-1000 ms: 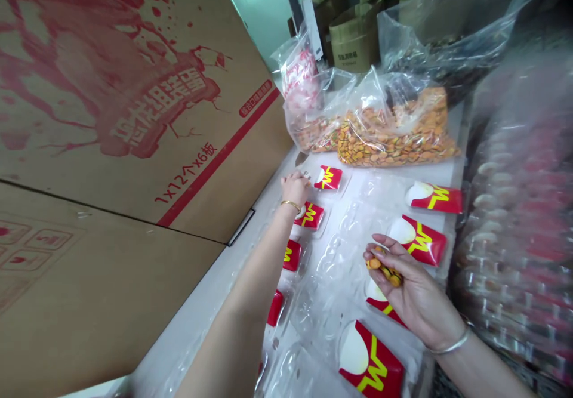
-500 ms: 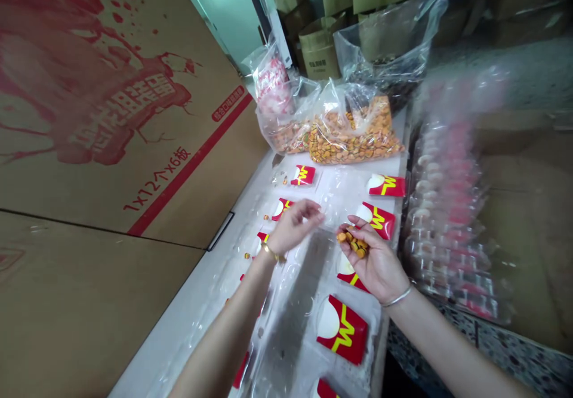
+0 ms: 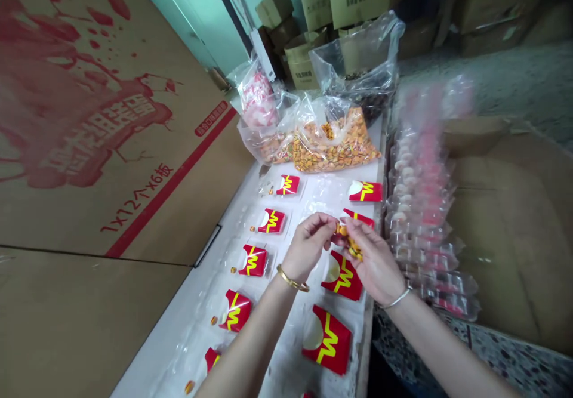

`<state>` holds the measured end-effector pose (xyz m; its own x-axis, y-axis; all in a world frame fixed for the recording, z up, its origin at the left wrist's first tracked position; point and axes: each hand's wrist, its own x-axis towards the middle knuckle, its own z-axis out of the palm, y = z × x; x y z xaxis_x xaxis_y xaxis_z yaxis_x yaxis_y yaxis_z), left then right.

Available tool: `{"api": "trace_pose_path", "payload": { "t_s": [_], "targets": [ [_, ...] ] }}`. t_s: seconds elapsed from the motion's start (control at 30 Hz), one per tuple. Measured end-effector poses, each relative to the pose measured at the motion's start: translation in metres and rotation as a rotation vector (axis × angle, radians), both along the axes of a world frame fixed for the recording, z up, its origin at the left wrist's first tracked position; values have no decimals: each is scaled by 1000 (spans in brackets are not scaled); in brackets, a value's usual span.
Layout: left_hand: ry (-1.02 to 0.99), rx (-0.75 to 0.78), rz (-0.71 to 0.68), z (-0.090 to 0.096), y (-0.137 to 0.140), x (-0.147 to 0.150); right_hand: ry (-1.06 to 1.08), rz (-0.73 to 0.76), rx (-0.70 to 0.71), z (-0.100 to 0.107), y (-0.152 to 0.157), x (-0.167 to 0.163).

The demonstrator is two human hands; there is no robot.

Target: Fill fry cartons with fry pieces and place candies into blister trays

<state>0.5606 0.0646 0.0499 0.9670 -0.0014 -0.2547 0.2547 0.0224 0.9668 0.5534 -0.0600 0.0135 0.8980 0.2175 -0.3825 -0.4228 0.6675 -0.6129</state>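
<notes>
My right hand (image 3: 378,264) is cupped around several small orange burger-shaped pieces (image 3: 355,249). My left hand (image 3: 311,246), with a gold bangle at the wrist, meets it, and its fingertips pinch at one of these pieces (image 3: 341,230). Below both hands, red fry-box-shaped packs (image 3: 344,275) with a yellow zigzag and a white top lie in clear plastic trays on the white table (image 3: 286,350). On the left row, a single burger piece (image 3: 233,270) sits beside each pack (image 3: 253,261) that shows fully.
A clear bag of orange pieces (image 3: 333,150) stands at the table's far end, near a pink-and-white bag (image 3: 257,96). A large printed carton (image 3: 89,207) walls the left side. Stacked clear packs (image 3: 425,225) and flat cardboard (image 3: 505,237) are on the right.
My left hand has moved right and down to the right hand, and its fingers have closed at the burger pieces. The view has shifted, showing more of the left row.
</notes>
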Motion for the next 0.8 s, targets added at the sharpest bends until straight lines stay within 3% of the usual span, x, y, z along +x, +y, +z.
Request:
{"api": "trace_pose_path", "payload": {
  "t_s": [0.13, 0.27, 0.47, 0.63, 0.7, 0.8],
  "targets": [
    [-99, 201, -56, -6, -11, -6, -44, 39, -94, -4, 6, -8],
    [-202, 408, -44, -7, -10, -9, 6, 19, -70, -7, 7, -9],
    [-224, 315, -124, -5, -7, -8, -31, 66, -13, -1, -6, -5],
    [-167, 173, 137, -22, -7, 21, -16, 0, 19, 0, -14, 0],
    [-230, 289, 194, -33, -6, 41, 0, -39, 33, -1, -17, 2],
    [-331, 614, 166, -50, -6, 72, 7, -75, 46, -3, -22, 5]
  ]
}}
